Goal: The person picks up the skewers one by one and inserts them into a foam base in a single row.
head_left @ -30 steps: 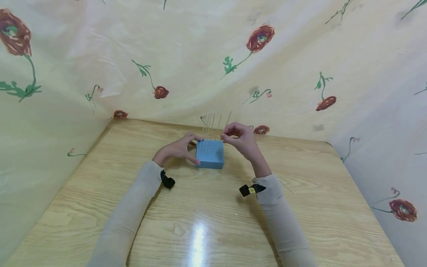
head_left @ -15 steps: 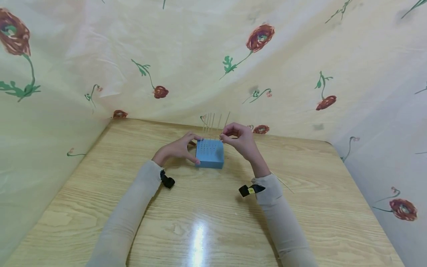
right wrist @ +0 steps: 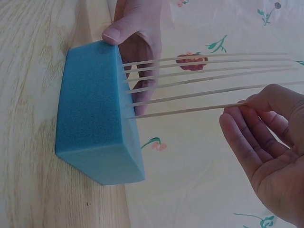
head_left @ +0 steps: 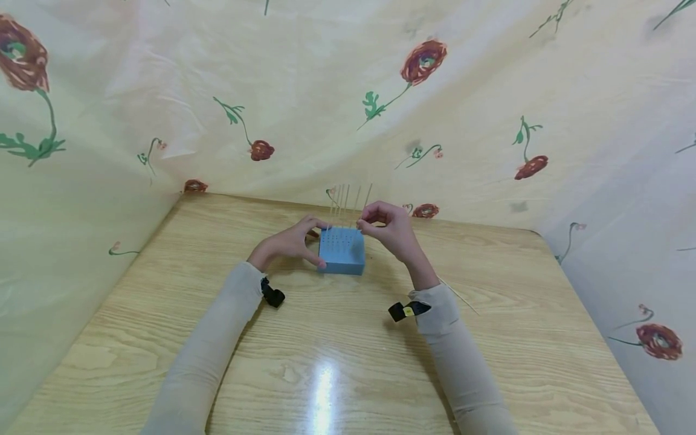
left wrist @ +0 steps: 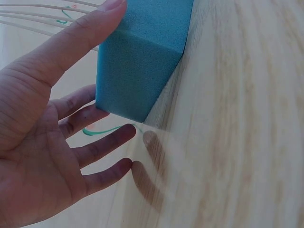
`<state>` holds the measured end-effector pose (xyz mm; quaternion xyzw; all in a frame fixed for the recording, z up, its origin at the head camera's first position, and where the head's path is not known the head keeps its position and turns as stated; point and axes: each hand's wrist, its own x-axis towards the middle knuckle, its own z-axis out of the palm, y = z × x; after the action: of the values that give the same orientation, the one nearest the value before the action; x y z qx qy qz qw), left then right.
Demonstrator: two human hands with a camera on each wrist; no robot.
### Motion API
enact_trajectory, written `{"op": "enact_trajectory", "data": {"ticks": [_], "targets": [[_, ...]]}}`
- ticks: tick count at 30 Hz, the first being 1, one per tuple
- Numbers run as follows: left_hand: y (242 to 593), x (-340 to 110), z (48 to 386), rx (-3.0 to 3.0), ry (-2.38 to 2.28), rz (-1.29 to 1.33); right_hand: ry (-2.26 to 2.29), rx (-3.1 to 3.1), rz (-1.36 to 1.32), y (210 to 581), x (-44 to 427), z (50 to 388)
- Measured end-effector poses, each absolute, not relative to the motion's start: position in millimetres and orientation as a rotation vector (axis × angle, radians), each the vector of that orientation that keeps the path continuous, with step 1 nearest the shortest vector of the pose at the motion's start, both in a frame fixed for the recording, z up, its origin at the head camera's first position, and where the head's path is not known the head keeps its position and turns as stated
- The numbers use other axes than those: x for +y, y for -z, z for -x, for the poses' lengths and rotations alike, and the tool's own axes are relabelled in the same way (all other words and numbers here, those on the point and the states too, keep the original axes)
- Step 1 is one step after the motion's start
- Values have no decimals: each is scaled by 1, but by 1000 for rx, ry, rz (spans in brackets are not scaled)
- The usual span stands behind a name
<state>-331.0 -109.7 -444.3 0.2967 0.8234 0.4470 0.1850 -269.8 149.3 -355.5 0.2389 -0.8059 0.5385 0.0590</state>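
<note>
A blue foam block (head_left: 342,257) with rows of small holes in its top lies on the wooden table. My left hand (head_left: 288,241) holds its left side, thumb at the near corner and fingers at the far edge; in the left wrist view the lower two fingers are off the block. Thumb and index finger of my right hand (head_left: 394,229) pinch a thin wooden skewer (right wrist: 190,110). That skewer's lower end meets the holed face at the far right corner; how deep it sits, I cannot tell. Several other skewers (right wrist: 185,98) stand in a row along the far edge.
One loose skewer (head_left: 461,297) lies on the table (head_left: 261,362) beside my right wrist, partly hidden by the sleeve. A flower-printed sheet (head_left: 321,109) hangs behind the table and along both sides.
The right hand has shifted slightly left with its skewer, whose top has tipped left and sunk a little. My left hand and the block stay in place.
</note>
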Motion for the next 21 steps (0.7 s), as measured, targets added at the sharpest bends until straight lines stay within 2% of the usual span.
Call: {"op": "enact_trajectory", "data": {"ticks": [21], "targets": [[445, -110, 330, 2320, -1252, -833, -1630, -2459, -732, 355, 149, 268]]}}
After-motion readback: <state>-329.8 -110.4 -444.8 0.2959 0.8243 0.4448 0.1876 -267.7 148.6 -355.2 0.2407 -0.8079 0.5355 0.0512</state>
